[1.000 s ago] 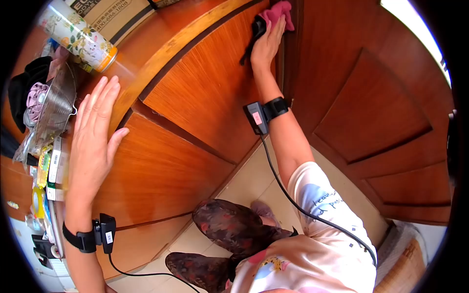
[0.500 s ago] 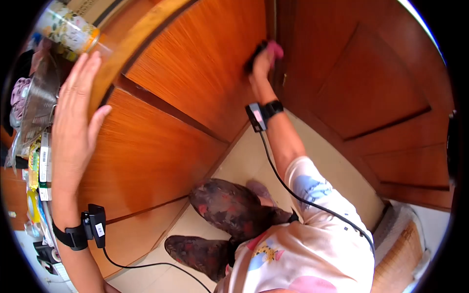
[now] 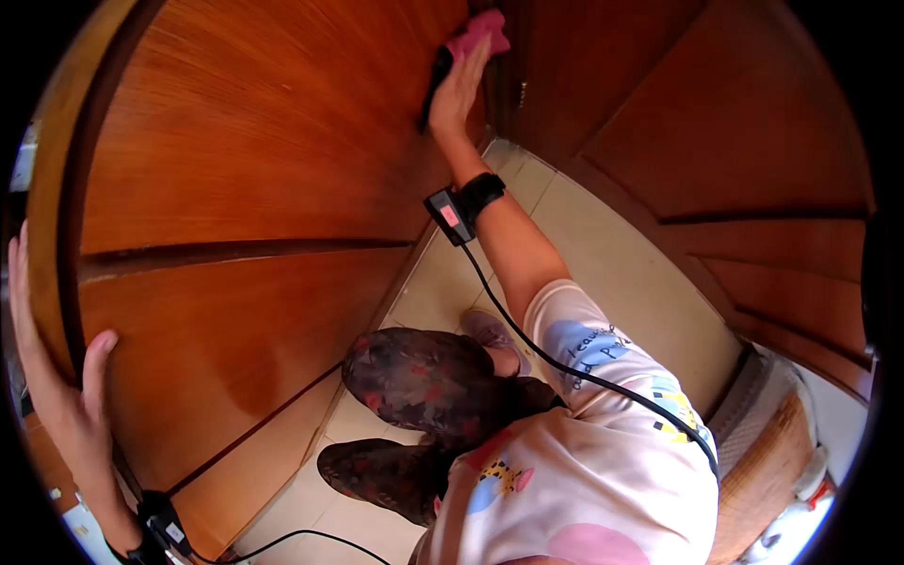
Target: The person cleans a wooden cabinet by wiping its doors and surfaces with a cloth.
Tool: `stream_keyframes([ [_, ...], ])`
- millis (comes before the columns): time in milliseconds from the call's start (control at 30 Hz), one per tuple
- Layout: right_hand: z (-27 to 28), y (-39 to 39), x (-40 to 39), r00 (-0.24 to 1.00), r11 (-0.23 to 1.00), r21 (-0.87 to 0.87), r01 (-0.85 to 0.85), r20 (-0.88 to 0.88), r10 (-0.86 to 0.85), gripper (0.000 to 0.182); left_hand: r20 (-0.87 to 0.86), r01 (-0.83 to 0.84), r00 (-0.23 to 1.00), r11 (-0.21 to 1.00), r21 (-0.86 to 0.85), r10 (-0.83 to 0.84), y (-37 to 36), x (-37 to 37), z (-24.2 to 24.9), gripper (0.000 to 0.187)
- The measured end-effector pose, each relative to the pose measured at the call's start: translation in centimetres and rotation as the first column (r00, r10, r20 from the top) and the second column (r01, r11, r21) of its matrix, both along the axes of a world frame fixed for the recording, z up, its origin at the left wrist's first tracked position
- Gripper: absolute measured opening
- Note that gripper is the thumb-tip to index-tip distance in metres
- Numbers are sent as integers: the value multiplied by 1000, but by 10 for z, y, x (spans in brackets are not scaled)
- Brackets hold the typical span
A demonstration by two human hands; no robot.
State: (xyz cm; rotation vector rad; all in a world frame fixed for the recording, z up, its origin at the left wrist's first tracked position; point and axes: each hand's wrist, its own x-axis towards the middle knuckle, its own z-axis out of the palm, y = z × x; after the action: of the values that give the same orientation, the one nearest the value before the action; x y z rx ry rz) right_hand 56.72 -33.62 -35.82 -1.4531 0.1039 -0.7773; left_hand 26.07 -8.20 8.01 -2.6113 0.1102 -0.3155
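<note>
My right hand [image 3: 460,92] reaches up to the wooden cabinet's side panel [image 3: 273,122], near the corner by a wooden door [image 3: 725,104]. Its fingers press a pink cloth [image 3: 482,34] to the panel, and a dark patch shows along the hand's left side. At the far left, my left hand [image 3: 71,405] rests at the cabinet's edge [image 3: 71,188]. Its thumb lies apart on the panel, while the fingers stretch up along the edge with nothing in them.
Black cables run from the wristbands, one [image 3: 452,205] on my right forearm. Below are my knees in dark patterned trousers [image 3: 424,377] and a shoe [image 3: 490,331] on the tiled floor [image 3: 603,254]. A wooden-topped item [image 3: 767,471] stands at lower right.
My view has turned, so the cluttered top at left has mostly gone out of sight. The right hand and pink cloth appear higher and further left; the left hand appears lower, at the cabinet's edge.
</note>
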Motion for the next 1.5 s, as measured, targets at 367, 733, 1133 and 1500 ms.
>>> stream_keyframes([
  [367,-210,-3,32,939,674,732,-101,-153,308,68,50,-327,940,932,-158,339,5,-39,4,67],
  [733,-157,-7,41,970,974,225,5,-239,50,49,40,-393,917,917,-60,396,12,-41,14,48],
  [1133,-231,1,30,865,925,315,214,-501,-29,46,-140,55,967,361,931,214,50,-70,52,99],
  [1500,-285,28,-41,722,695,706,136,-552,418,49,-66,44,997,960,276,-27,-10,-6,-13,103],
])
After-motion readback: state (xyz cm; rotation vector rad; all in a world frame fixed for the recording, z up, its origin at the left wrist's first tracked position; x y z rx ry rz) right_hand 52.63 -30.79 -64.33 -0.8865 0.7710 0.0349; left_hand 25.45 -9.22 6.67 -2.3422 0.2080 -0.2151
